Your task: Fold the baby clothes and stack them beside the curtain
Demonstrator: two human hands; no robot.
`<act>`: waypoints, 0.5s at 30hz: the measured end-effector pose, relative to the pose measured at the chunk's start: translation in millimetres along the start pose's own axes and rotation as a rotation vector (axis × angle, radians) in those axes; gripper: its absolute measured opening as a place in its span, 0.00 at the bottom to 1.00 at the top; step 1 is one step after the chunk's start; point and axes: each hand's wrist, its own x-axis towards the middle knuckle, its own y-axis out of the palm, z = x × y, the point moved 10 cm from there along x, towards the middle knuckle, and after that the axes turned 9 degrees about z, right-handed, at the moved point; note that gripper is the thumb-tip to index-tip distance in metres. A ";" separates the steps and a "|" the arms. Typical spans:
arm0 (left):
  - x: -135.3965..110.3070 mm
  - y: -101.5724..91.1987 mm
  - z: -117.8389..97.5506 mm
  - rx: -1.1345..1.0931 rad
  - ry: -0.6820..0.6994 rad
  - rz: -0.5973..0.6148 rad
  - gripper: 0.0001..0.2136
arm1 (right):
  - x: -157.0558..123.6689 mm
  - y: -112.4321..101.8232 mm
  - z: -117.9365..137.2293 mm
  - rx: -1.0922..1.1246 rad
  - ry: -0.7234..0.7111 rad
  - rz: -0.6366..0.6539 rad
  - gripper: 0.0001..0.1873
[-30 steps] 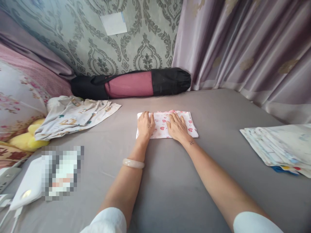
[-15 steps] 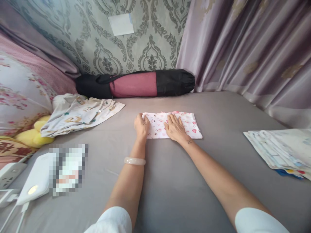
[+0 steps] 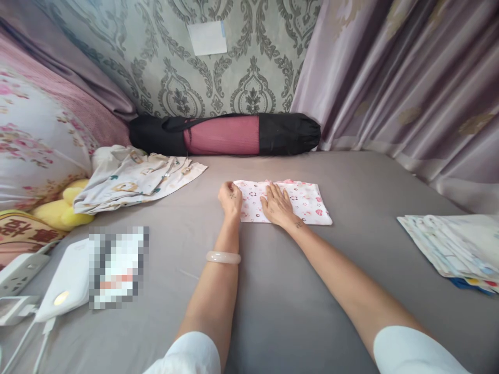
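Observation:
A white cloth with a pink print (image 3: 307,205) lies folded into a flat rectangle on the grey sheet (image 3: 296,301). At its left edge is my left hand (image 3: 230,199), fingers curled closed on the fabric, with a pale bangle (image 3: 223,257) on that forearm. My right hand (image 3: 277,205) rests palm down on the cloth left of its middle, fingers stretched out. Some pink fabric shows along the far edge. The fingertips of my left hand are partly hidden.
A crumpled printed garment (image 3: 136,179) lies left, beside a yellow plush toy (image 3: 64,210). Nearer are a white power bank (image 3: 66,280), a power strip (image 3: 23,272) and a blurred-out object (image 3: 119,267). Folded cloths (image 3: 456,244) are stacked right. A black-and-pink roll bag (image 3: 222,135) lines the wall.
My right hand has slid a little left across the cloth, toward my left hand. My left hand stays at the left edge. The whole view has shifted slightly.

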 end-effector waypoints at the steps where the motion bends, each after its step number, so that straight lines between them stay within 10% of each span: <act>1: 1.3 -0.6 2.3 -0.009 -0.011 -0.001 0.12 | 0.4 1.4 1.3 0.000 0.000 0.002 0.33; 15: 14.4 -18.5 21.8 -0.233 -0.067 -0.136 0.13 | 11.9 7.9 32.1 0.043 -0.022 0.006 0.32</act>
